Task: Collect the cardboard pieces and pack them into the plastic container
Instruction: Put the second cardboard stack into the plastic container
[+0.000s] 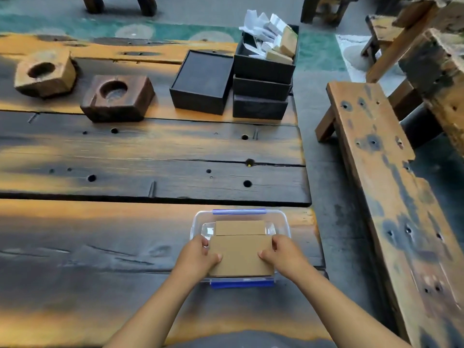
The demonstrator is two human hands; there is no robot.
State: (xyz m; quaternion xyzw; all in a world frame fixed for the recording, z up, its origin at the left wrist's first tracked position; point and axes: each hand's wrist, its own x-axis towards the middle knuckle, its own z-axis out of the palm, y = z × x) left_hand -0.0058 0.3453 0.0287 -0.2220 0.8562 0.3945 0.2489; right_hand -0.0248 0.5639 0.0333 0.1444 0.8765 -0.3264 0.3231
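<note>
A clear plastic container [285,223] with blue clips sits near the table's front right edge. A flat brown cardboard piece [240,254] lies across its near half, tilted over the rim. My left hand [198,254] grips the piece's left edge and my right hand [282,252] grips its right edge. A smaller cardboard piece [239,227] lies inside the container behind it.
The wooden plank table [150,156] carries two hollowed wooden blocks [116,97] at the back left. Black boxes [202,81] stand at the back right, one stack topped by an open box of paper and cardboard scraps [270,38]. A wooden bench [391,187] runs along the right.
</note>
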